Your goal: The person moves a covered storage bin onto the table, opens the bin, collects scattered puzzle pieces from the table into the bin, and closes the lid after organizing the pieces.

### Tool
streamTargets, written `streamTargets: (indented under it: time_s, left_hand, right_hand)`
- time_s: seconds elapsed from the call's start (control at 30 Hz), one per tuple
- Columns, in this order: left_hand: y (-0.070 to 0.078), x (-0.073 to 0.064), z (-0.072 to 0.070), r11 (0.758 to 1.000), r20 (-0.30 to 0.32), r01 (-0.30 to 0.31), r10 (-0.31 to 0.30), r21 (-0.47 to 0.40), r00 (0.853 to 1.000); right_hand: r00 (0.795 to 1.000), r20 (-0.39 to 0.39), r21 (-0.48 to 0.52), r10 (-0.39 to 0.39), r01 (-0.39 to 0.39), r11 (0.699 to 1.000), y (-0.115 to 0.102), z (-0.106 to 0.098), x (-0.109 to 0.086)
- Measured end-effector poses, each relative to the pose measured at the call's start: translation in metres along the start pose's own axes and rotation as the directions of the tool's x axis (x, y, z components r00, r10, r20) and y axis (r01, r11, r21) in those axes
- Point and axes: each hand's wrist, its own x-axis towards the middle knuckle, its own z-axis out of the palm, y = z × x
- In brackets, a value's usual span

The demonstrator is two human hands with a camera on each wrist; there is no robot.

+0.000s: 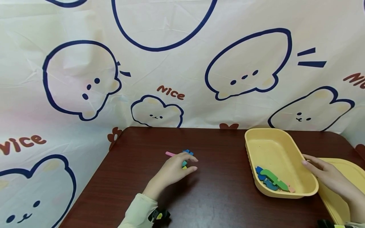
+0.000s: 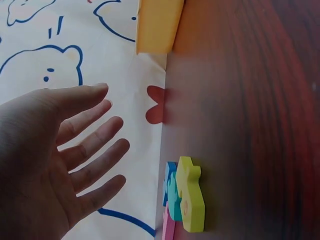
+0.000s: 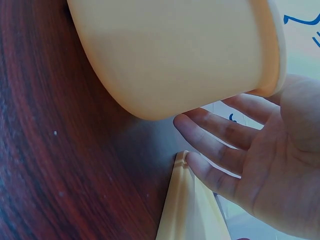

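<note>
Yellow bin stands on the dark red-brown desk, a rounded rectangle in one even colour, with soft corners, sloping sides and a lip that flares outward; close up in the right wrist view its outer wall looks smooth and curves round at the corner. Inside the bin, gathered toward its near left corner, lie small flat pieces with wavy, notched outlines: a long green piece on top, blue pieces beside and below it, and a peach piece at the right end of the heap. Most of the bin's floor shows bare beyond them. At the bin's right side is the right hand, its grip loose, fingers nearly straight and touching the bin near the lip, not wrapped round it. Just right of the bin, partly under that forearm, lies a flat yellow lid. Well to the left of the bin, the left hand hovers with its grip relaxed and holding nothing, near a small cluster on the desk: a thick yellow piece with a rounded knob, a teal piece, a blue piece and a slim pink piece
</note>
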Motion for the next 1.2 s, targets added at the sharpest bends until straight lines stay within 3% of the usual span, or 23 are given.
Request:
streamTargets:
  time_s: [0.3, 0.57, 0.83, 1.2]
  left_hand:
    - [-0.009, -0.004, -0.004, 0.996, 0.06, 0.082, -0.08, -0.027, 0.995]
    - [-0.018, -0.007, -0.004, 0.996, 0.043, 0.087, -0.085, -0.025, 0.995]
    - [-0.029, -0.01, -0.002, 0.999, 0.046, 0.05, -0.051, 0.017, 0.998]
    - [-0.036, -0.009, -0.002, 0.992, 0.072, 0.124, -0.124, 0.01, 0.99]
  right_hand:
    - [0.999, 0.016, 0.023, 0.031, -0.032, 0.999, -0.002, -0.001, 0.0]
    - [1.0, -0.002, 0.0, -0.002, 0.002, 1.0, 0.005, 0.001, 0.002]
    - [1.0, 0.002, 0.015, -0.005, 0.005, 1.0, 0.005, 0.001, 0.001]
    - [1.0, 0.002, 0.029, 0.0, 0.0, 1.0, 0.007, 0.001, 0.0]
